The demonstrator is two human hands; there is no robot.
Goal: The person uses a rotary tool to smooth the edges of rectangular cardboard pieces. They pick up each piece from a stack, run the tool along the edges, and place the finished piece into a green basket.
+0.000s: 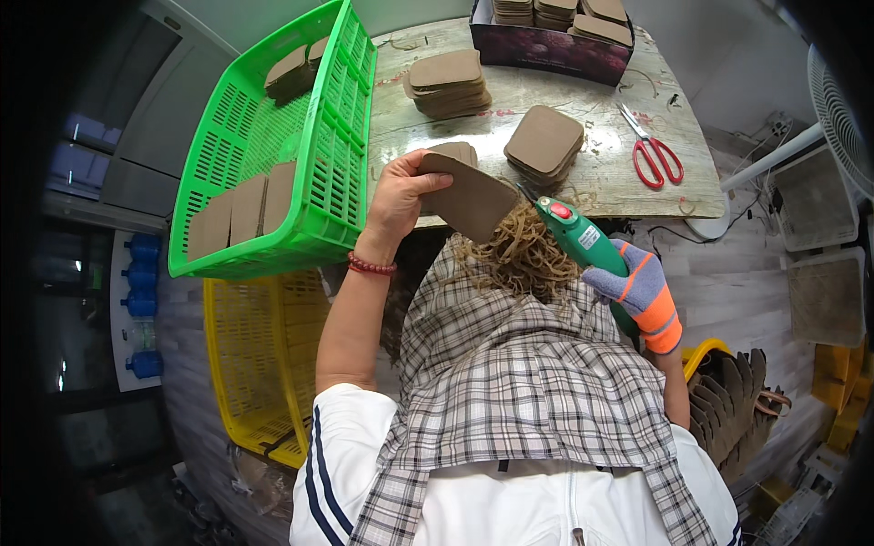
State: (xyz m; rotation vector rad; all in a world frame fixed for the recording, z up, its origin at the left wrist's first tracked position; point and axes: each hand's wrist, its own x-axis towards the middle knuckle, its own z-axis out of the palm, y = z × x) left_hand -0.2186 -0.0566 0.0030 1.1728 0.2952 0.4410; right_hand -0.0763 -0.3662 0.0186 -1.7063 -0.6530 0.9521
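My left hand [401,191], bare with a red bead bracelet [371,264], pinches a flat brown rounded pad [475,202] by its upper left corner. My right hand [642,289], in a grey and orange glove, is wrapped round green electric scissors [580,235] with a red button. Their tip sits just beside the pad's right corner; I cannot tell whether it touches. Curly brown trimmings [533,250] are heaped on my plaid apron [519,382] below. Behind the held pad, a stack of pads [452,153] is partly hidden. Another stack [544,141] stands to its right.
On the table [610,114] lie red-handled scissors [655,150] and another pad stack [448,82]. A dark box [551,59] of pads stands at the back. Left is a green crate [341,136] with pads, above a yellow crate [259,364]. Right are a fan [842,118] and brown pieces [728,409].
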